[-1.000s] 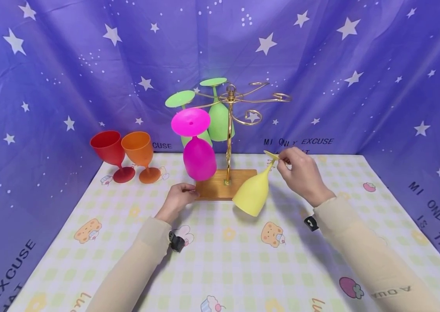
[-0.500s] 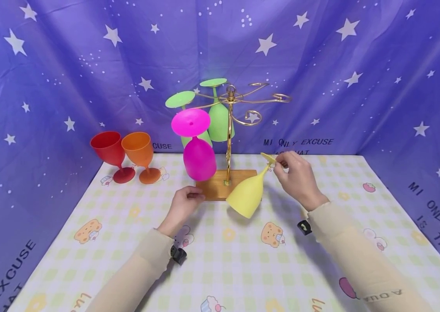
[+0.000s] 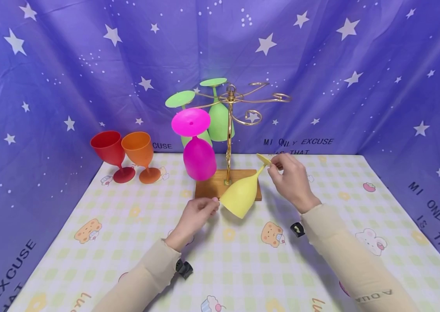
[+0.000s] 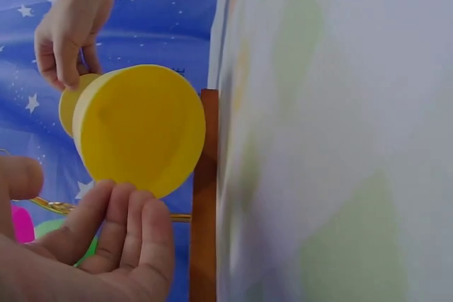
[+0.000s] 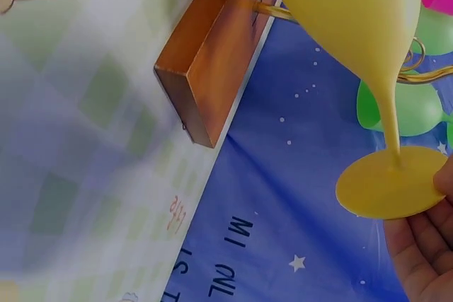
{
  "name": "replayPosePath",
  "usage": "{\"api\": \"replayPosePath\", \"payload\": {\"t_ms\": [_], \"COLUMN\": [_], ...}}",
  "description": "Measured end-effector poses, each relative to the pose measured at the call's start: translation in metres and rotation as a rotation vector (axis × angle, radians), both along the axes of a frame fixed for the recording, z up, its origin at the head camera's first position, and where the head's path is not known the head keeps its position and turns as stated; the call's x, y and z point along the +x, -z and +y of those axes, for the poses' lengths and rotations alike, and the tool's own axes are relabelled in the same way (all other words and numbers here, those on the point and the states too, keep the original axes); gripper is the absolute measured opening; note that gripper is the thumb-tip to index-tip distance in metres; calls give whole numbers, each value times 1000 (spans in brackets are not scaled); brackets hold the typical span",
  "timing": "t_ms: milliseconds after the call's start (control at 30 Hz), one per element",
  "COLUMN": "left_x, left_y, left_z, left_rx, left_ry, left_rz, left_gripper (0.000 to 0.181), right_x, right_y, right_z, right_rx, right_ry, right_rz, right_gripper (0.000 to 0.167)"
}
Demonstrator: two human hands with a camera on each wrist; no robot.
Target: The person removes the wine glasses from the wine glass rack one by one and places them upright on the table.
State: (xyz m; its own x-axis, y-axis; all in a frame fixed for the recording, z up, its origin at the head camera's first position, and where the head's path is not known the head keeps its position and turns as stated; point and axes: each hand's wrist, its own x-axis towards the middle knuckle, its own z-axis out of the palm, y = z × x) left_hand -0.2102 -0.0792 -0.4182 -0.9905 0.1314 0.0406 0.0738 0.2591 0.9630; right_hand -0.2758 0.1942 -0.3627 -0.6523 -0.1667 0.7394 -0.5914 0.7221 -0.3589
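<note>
Tablecloth [image 3: 251, 271] beneath tilted yellow goblet [image 3: 240, 196]

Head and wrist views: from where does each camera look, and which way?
Head: worn on the head, facing forward and down at the goblet rack; left hand, right hand and sleeves show.
Left: on that wrist, looking into the yellow goblet; both hands show.
Right: on that wrist, facing its foot; right hand only.
The wrist views share the goblet and wooden base.

The head picture was bright and clear, with soft shadows on the tablecloth [image 3: 243, 268], but both wrist pictures were dimmer, making the yellow cup [image 4: 145, 125] look darker, and the left one showed the tablecloth all blurry.
</note>
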Motion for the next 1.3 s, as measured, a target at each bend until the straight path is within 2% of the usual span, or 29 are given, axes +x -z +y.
{"api": "replayPosePath", "payload": {"t_ms": [233,400,867,1300], "left_x": [0,0,-3,-3], "left_y": [4,5,1,-10], "left_z": [4,4,2,-3], "left_rx": [109,135,330,448], "left_ry": [30,5,-134,-129], "left_rz": [-57,-93,-82,-83], "left_gripper": [38,27,22,12], "right_x": [1,3,10,16], "right_y": [4,7,17,24], "right_z": [-5,-10,-24,-30], "right_rx": [-31,-59,-179,-225], "right_ry": [8,15,25,36], "right_rz": [-8,-12,-53,-79], "right_gripper": [7,7,8,8]}}
